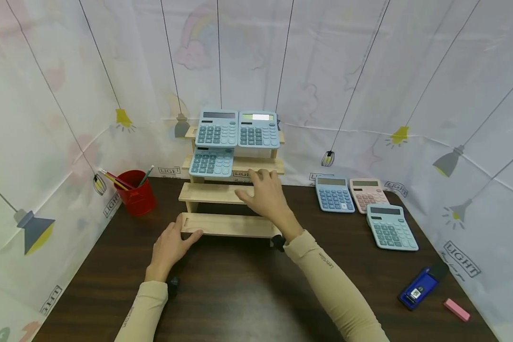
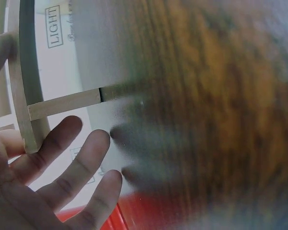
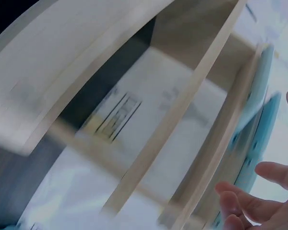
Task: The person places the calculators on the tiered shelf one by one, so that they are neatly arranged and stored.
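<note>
Wooden stepped rack (image 1: 222, 224), long axis left-right, steps facing viewer

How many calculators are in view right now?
6. On the tiered wooden rack: two blue on the top step, one blue below. On the dark table at right: blue, pink, blue nearest.

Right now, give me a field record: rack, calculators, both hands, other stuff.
rack: wooden stepped rack, four tiers, at the back of the dark table
on rack: three blue calculators, two on the top tier, one on the second
on table: three calculators to the right, two blue, one pink
left hand: open, thumb at the left end of the bottom tier
right hand: open, over the middle tiers; contact unclear
other: red pencil cup, blue stamp, pink eraser
</note>
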Demonstrator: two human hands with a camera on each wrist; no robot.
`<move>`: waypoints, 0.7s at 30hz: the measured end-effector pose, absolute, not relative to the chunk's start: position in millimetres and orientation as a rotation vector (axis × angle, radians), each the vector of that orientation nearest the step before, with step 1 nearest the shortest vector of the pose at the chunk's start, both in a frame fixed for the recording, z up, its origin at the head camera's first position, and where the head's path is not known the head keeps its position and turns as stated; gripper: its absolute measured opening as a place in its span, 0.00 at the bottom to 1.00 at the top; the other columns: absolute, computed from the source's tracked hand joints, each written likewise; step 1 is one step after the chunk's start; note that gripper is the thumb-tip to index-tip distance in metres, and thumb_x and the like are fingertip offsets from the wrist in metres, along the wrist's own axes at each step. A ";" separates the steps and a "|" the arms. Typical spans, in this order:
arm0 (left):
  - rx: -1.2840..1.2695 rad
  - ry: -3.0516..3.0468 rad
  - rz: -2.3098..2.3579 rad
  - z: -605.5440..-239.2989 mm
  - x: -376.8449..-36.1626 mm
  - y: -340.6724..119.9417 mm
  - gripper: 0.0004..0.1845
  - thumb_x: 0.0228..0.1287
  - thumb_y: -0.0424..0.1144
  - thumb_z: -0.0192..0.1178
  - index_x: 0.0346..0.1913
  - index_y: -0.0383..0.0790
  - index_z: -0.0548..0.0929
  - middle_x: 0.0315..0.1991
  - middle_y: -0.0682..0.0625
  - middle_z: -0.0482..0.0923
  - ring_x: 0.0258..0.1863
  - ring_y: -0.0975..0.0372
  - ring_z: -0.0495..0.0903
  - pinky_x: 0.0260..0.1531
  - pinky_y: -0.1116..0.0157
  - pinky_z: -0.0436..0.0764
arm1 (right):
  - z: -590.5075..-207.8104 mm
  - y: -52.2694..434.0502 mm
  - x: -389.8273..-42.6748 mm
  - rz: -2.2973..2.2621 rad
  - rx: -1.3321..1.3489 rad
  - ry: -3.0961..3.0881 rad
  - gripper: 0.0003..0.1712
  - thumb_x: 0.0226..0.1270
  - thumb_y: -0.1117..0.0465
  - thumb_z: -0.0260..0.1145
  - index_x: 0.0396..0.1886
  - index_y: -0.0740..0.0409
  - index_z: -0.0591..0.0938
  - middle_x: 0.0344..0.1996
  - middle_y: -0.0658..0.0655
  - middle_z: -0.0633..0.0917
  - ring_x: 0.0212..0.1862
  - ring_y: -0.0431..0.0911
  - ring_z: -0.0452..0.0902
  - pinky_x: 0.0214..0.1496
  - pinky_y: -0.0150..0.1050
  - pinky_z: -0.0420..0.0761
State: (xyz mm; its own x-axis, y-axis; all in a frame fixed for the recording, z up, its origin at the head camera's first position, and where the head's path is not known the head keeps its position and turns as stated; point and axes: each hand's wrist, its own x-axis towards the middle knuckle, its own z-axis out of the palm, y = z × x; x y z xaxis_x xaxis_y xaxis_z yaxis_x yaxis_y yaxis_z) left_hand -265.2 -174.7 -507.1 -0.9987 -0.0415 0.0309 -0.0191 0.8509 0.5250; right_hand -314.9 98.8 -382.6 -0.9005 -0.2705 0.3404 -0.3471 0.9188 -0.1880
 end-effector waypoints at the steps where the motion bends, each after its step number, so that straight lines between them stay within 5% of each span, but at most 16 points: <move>1: 0.049 -2.984 -0.846 -506.4 -264.9 -174.8 0.55 0.63 0.75 0.52 0.80 0.39 0.53 0.63 0.32 0.73 0.53 0.42 0.78 0.54 0.39 0.78 | -383.0 107.6 -313.7 0.355 0.445 -2.762 0.42 0.71 0.34 0.58 0.74 0.54 0.68 0.65 0.67 0.74 0.62 0.65 0.69 0.64 0.59 0.71; 21: 0.068 -3.011 -0.867 -501.1 -263.7 -174.7 0.54 0.64 0.72 0.55 0.81 0.40 0.50 0.65 0.32 0.71 0.52 0.43 0.77 0.55 0.39 0.77 | -420.3 281.2 -320.2 0.494 -0.051 -2.968 0.44 0.74 0.42 0.55 0.78 0.65 0.57 0.68 0.81 0.64 0.68 0.78 0.57 0.69 0.71 0.60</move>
